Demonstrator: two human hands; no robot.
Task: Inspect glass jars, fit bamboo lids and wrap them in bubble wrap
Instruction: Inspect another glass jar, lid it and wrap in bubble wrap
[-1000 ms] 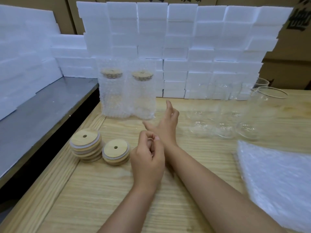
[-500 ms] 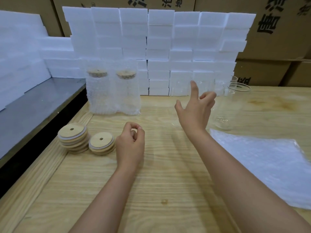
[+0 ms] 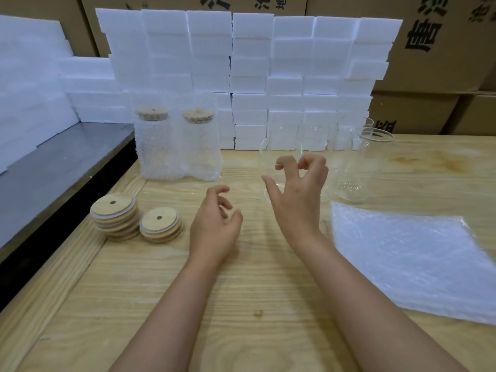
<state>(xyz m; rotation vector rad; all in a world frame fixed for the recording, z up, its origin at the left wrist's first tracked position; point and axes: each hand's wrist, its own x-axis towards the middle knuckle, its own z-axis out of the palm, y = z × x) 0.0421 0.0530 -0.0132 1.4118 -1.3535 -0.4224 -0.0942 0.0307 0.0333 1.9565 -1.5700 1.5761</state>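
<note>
My right hand (image 3: 296, 200) reaches over the wooden table and curls its thumb and fingers round a clear glass jar (image 3: 280, 146), the leftmost of a row of lidless glass jars (image 3: 373, 162). Nothing is in my left hand (image 3: 214, 224), which hovers with its fingers loosely curled just right of two stacks of bamboo lids (image 3: 114, 210) (image 3: 159, 222). Two jars wrapped in bubble wrap (image 3: 154, 146) (image 3: 200, 146), each with a bamboo lid, stand at the back left. A pile of bubble wrap sheets (image 3: 413, 253) lies flat at the right.
A wall of white foam blocks (image 3: 252, 65) runs along the back of the table (image 3: 241, 304), with cardboard boxes (image 3: 442, 36) behind it. A grey metal shelf (image 3: 53, 167) with more foam lies lower at the left, past the table's edge.
My right hand has gone from pointing with open fingers to curling round the leftmost glass jar. My left hand has loosened from a fist-like curl and moved slightly right.
</note>
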